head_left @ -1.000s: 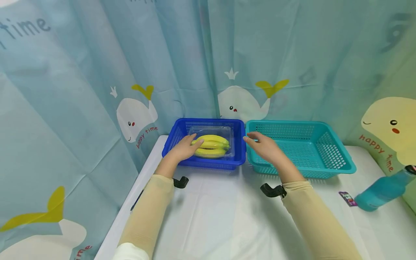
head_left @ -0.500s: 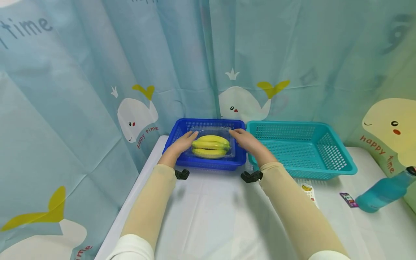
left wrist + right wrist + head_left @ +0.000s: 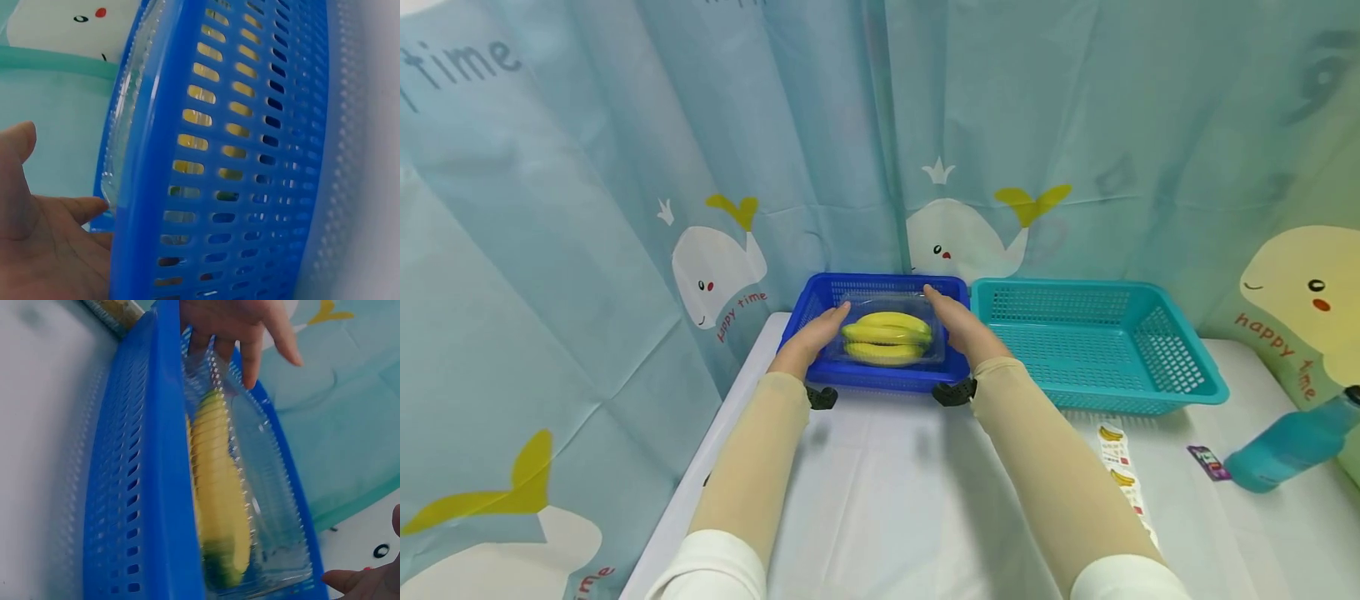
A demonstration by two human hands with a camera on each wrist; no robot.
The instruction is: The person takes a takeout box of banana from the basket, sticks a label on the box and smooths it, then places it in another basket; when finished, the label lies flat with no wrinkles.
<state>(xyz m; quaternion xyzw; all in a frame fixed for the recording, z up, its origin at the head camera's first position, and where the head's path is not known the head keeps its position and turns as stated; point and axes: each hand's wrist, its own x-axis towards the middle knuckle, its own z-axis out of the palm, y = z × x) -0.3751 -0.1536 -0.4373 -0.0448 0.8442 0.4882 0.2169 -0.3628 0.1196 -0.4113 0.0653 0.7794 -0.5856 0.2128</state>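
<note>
Several yellow bananas lie in a clear plastic box inside the blue basket. My left hand is at the box's left side, reaching over the basket's rim. In the right wrist view, the left hand points straight fingers down at the box's end. On the opposite side, my right hand extends its fingers along the box, thumb side up. The left wrist view shows a fingertip of the left hand right at the box's clear edge. Some fingers are hidden behind the basket wall.
Right beside the blue basket stands a teal basket. A strip of banana-printed labels lies in front of it, partly behind my right forearm. Farther right are a small purple packet and a tilted-looking blue bottle. A whale-print curtain hangs behind.
My right hand has moved left, from between the baskets to the box's right side. My left hand has drawn back slightly to the box's left side. The label strip has come into view.
</note>
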